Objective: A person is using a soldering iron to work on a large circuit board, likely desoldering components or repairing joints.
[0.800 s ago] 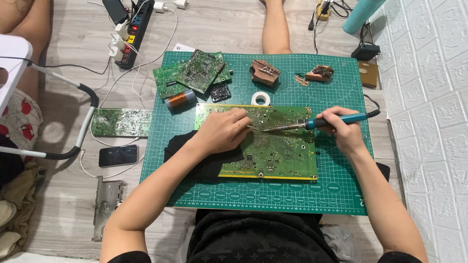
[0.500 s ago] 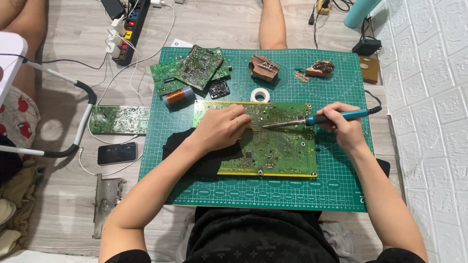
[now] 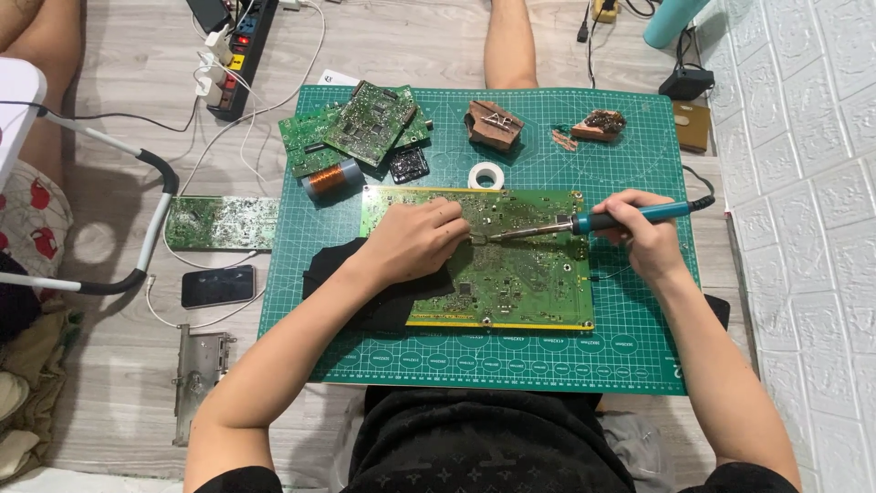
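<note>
From the head camera, the left hand point(image 3: 415, 242) lies curled, fingers bent, on the big green board point(image 3: 511, 274) in the middle of the green mat point(image 3: 511, 365), its fingertips pinched just beside the iron's tip; what they pinch is too small to tell. The right hand point(image 3: 643, 239) grips the blue-handled iron point(image 3: 584, 222), which lies nearly flat and points left over the board. Behind the board on the mat lie a tape roll point(image 3: 486, 175), a copper coil point(image 3: 328, 176) and a stack of small boards point(image 3: 360, 128), while a phone point(image 3: 217, 286) and another board point(image 3: 222, 223) lie on the floor left of the mat.
</note>
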